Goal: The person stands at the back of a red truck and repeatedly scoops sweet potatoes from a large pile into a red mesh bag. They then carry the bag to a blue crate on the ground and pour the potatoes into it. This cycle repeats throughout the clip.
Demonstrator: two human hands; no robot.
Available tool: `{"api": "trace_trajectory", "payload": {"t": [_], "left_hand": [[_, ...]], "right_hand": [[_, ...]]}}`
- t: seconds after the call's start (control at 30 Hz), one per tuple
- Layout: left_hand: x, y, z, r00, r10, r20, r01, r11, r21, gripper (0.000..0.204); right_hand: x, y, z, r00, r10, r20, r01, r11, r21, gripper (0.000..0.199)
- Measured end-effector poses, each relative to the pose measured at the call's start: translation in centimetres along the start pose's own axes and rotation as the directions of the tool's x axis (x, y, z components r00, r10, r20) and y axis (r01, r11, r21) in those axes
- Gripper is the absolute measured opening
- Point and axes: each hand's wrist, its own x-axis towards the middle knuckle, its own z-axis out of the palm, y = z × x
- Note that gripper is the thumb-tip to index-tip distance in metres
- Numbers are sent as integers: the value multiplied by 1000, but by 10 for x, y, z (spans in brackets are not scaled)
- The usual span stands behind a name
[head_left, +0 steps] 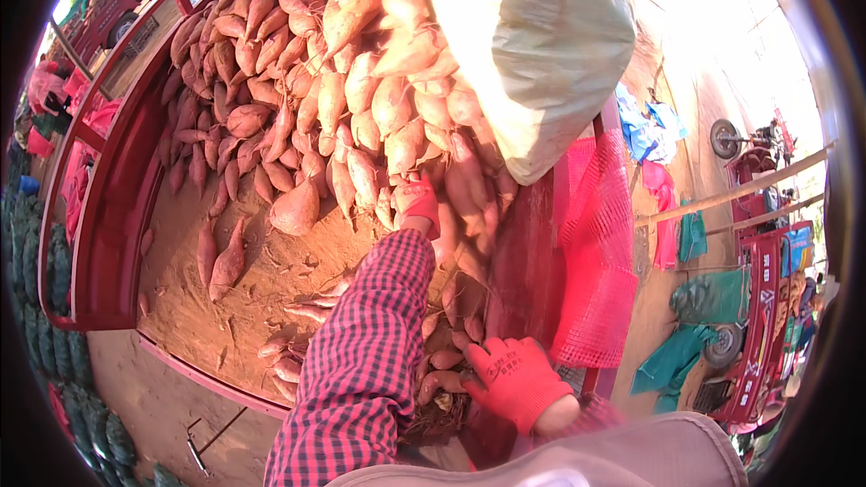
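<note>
From the head view, at twelve o'clock, a heap of pinkish-orange sweet potatoes (334, 81) fills the red metal cart bed (108, 216). At centre, the left hand (418, 201) in a red knit glove, its sleeve red-checked, reaches into the heap's lower edge; whether its fingers are spread or closed cannot be told. At five o'clock the right hand (519, 379), also red-gloved, lies with fingers spread, touching small sweet potatoes (442, 370). A red mesh sack (591, 261) hangs at three o'clock, a pale woven bag (550, 45) at one.

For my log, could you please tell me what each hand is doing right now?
Left hand: gloved, reaching into the sweet potato pile; grip cannot be told.
Right hand: gloved, fingers spread open on sweet potatoes.
</note>
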Motion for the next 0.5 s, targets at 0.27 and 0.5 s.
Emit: {"api": "trace_trajectory", "payload": {"t": [0.27,0.5], "left_hand": [[-133,-47,-2,956,83,281,93,824,-559,74],[-253,-55,-88,741,646,184,660,-649,-379,67]], "right_hand": [[2,2,-4,995,99,-2,-99,995,-29,49],[11,2,7,923,221,-316,-190,974,124,72]]}}
